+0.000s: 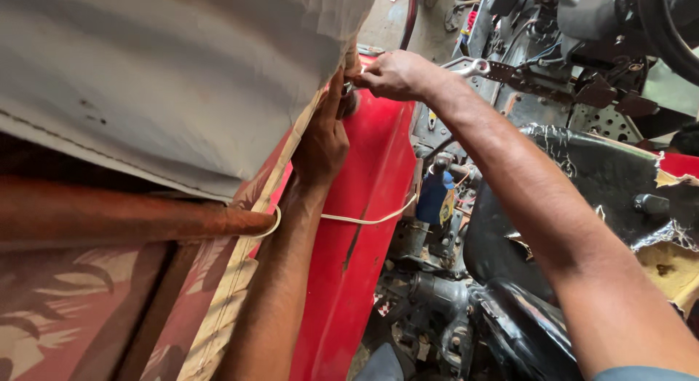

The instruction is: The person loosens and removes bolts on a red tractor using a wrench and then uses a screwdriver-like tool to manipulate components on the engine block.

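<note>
My left hand (320, 137) reaches up along the edge of the red fender (364, 206), fingers curled shut against a small fastener (348, 89) at the fender's top corner, just under the grey sheet (182, 68) that hangs over from the left. My right hand (397, 75) comes in from the right and closes on the same fastener from the far side, thumb and fingertips pinched tight; something small and metallic shows between them (a nut or a ring, too small to tell). Both hands touch at that one point, the right slightly farther and higher, the left nearer and below.

The fastener lies directly at the fingertips of both hands, its axis running roughly left to right through the fender's edge. A pale cord (364, 221) loops from a rusty pipe (131, 221) at left, behind my left forearm, across the fender face. A ring spanner (477, 66) rests on the machinery just beyond my right wrist, unheld. A blue bottle (435, 195) stands lower down, right of the fender.
</note>
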